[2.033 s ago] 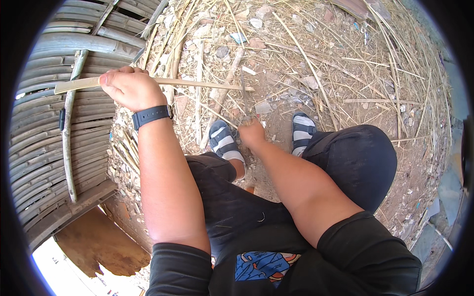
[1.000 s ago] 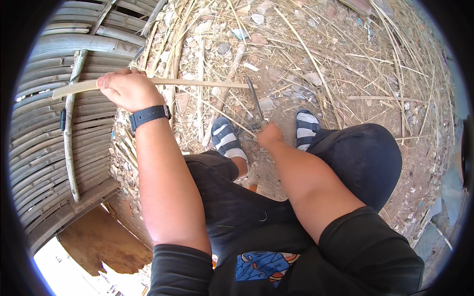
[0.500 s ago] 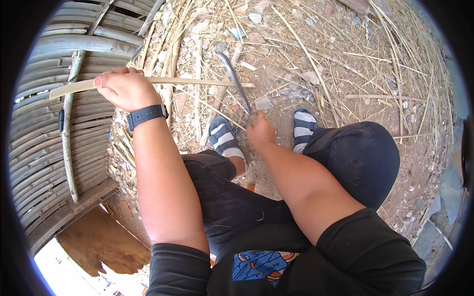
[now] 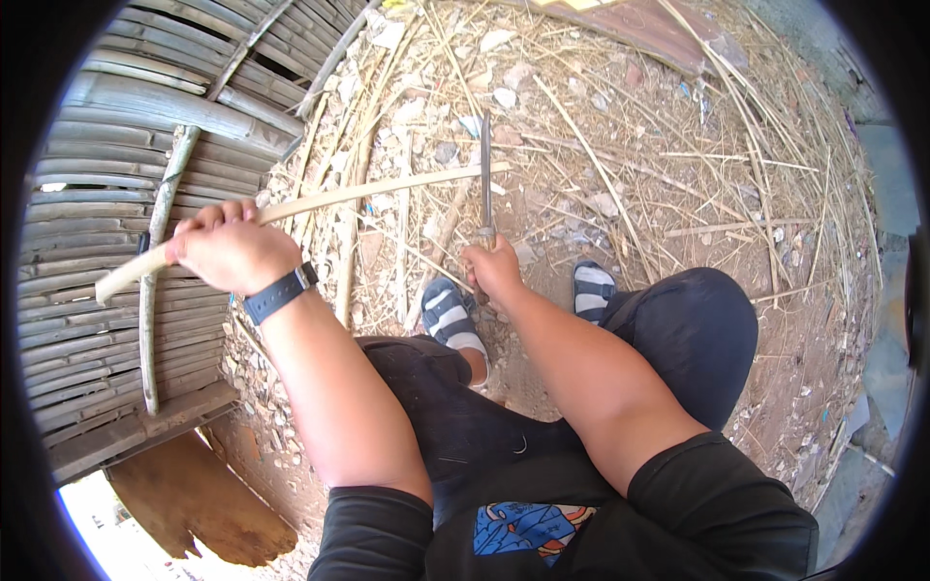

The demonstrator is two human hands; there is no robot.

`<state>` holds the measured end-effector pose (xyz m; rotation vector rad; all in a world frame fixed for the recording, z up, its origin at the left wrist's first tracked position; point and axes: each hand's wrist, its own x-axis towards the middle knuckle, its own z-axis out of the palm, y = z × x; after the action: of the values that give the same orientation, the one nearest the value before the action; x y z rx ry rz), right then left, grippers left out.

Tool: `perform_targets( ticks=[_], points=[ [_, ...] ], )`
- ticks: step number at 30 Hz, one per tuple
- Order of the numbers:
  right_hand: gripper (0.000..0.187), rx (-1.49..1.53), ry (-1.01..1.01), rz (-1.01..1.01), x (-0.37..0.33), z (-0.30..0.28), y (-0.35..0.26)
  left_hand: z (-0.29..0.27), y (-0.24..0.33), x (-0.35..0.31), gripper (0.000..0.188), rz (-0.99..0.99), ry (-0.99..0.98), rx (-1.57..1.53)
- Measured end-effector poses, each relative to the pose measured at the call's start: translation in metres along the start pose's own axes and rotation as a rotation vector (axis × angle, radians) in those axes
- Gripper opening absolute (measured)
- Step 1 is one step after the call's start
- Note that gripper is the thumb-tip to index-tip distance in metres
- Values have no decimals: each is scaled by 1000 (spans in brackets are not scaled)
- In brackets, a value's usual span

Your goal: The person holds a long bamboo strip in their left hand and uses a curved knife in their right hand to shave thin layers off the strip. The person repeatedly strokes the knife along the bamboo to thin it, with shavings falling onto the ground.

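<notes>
My left hand [image 4: 237,250], with a dark band at its wrist, is closed around a long pale bamboo strip [image 4: 363,192]. The strip's near end sticks out at the left, and it slants up to the right across the front of me. In my right hand [image 4: 496,273] is the handle of a machete [image 4: 485,179], its dark narrow blade pointing away from me. The strip's far end crosses the blade near its middle; whether the two touch I cannot tell.
A bamboo slat wall [image 4: 107,242] stands at the left, close to my left hand. Straw, stones and loose bamboo pieces [image 4: 404,228] litter the dirt ground. My sandalled feet [image 4: 451,315] are below the machete. A brown board [image 4: 639,34] lies at the far side.
My left hand has moved down, tilting the strip so its far end sits higher than its near end. The machete blade has swung from leaning left to nearly straight ahead.
</notes>
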<state>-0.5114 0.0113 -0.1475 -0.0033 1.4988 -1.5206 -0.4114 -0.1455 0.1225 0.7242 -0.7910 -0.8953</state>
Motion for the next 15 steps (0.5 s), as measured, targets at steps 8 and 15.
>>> perform_targets(
  ticks=[8, 15],
  points=[
    [25, 343, -267, -252, -38, 33, -192, -31, 18, 29, 39, -227, 164, -401],
    [22, 160, -181, -483, -74, 13, -297, -34, -17, 32, 46, -475, 139, -233]
  ],
)
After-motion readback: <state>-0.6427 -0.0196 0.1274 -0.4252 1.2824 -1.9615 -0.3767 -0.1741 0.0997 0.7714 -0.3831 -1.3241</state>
